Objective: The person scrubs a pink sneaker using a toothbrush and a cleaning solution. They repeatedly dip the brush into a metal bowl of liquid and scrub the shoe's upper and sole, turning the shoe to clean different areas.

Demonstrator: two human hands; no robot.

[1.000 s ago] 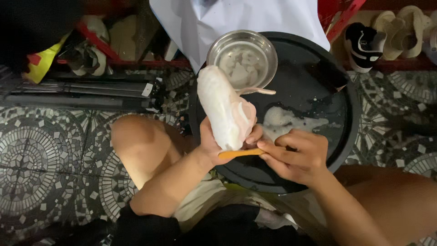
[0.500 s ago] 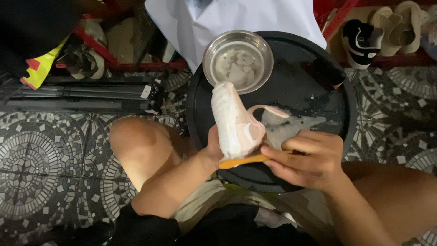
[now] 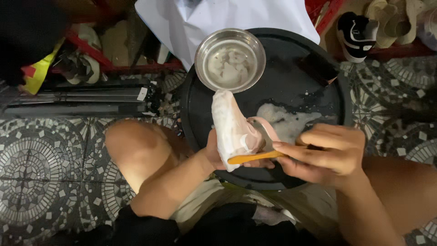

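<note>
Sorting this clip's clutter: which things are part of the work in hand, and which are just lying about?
In use: pale shoe in left hand; orange-handled brush in right hand; steel bowl; black round tray.
Lying about: black-and-white sneaker; folded tripod; white sheet.

Seen from above, a seated person's two bare arms reach forward from the bottom of the view, between bare knees spread to either side. The left forearm rises diagonally from lower left toward the centre, wrist bent slightly inward. The left hand (image 3: 217,152) is cupped, palm turned toward the body's midline, its fingers curled closed around what it holds and mostly hidden behind it. The right forearm enters from the lower right corner, angled up and leftward. The right hand (image 3: 328,155) lies knuckles up, fingers folded in a closed grip, index finger and thumb stretched leftward toward the left hand, nearly meeting it.
</note>
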